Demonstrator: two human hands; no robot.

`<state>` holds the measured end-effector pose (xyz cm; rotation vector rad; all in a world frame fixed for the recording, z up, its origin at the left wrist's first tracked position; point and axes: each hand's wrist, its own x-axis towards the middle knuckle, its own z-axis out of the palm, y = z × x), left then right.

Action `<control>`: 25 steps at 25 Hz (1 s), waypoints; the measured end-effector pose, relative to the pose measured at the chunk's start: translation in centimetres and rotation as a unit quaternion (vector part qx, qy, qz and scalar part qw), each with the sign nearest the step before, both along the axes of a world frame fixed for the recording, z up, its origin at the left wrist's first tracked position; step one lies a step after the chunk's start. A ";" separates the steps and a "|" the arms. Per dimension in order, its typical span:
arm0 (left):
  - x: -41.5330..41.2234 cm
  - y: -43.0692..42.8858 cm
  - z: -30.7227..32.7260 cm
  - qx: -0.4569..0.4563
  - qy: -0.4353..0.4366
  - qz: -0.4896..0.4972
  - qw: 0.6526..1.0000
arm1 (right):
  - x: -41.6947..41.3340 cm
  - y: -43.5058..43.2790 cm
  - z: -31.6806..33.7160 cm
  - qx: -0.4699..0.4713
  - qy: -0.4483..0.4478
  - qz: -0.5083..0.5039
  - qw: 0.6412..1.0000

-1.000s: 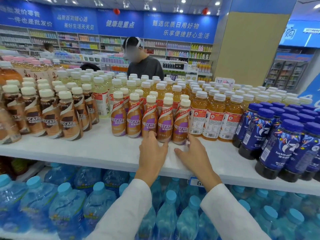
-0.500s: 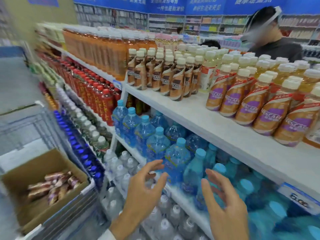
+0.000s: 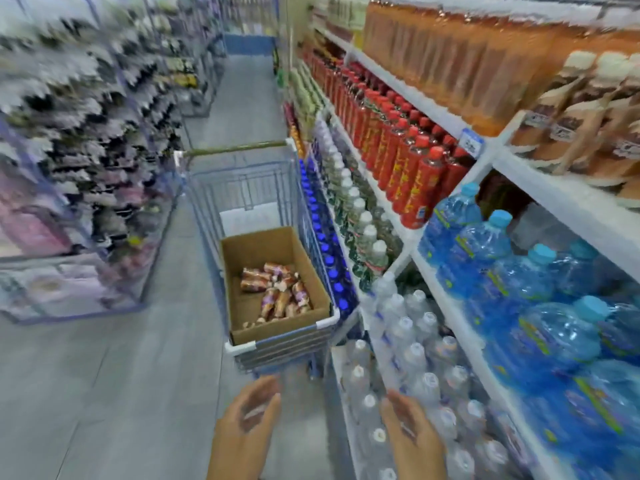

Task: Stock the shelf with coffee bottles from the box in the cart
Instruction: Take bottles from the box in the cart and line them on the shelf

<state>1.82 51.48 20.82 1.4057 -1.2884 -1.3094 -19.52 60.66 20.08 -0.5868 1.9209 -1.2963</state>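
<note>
An open cardboard box sits in a blue wire cart in the aisle ahead of me. Several coffee bottles with brown and purple labels lie loose on the box floor. My left hand and my right hand are at the bottom of the view, both empty with fingers apart, short of the cart's near end. Brown coffee bottles stand on the white top shelf at the far right, blurred.
The shelving on my right holds orange drinks, red bottles, large blue water bottles and small clear water bottles low down. A blurred goods rack lines the left. Grey floor runs between them.
My view has swung left from the shelf front to the aisle and cart. Both hands left the shelf edge, dropped and now reach toward the box, still empty.
</note>
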 end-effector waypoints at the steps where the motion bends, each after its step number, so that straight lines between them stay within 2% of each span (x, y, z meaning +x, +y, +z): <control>1: 1.1 -0.8 -0.5 0.009 -0.004 0.020 1.000 | 0.9 -1.8 -0.7 0.017 -0.005 0.019 1.000; 6: 5.2 -6.7 -1.6 0.048 -0.017 0.080 0.995 | 5.8 -10.8 -3.3 0.020 -0.010 0.012 1.000; 13: 8.0 -16.3 -2.0 0.086 -0.023 0.095 0.991 | 8.9 -19.0 -4.3 0.095 -0.026 0.040 0.994; 20: 5.3 -24.0 -4.9 0.127 -0.046 0.083 0.987 | 6.0 -27.2 -5.3 0.157 -0.063 0.075 0.983; 25: 0.4 -30.0 -5.6 0.147 -0.080 0.055 0.984 | 1.5 -34.6 -6.1 0.155 -0.080 0.127 0.976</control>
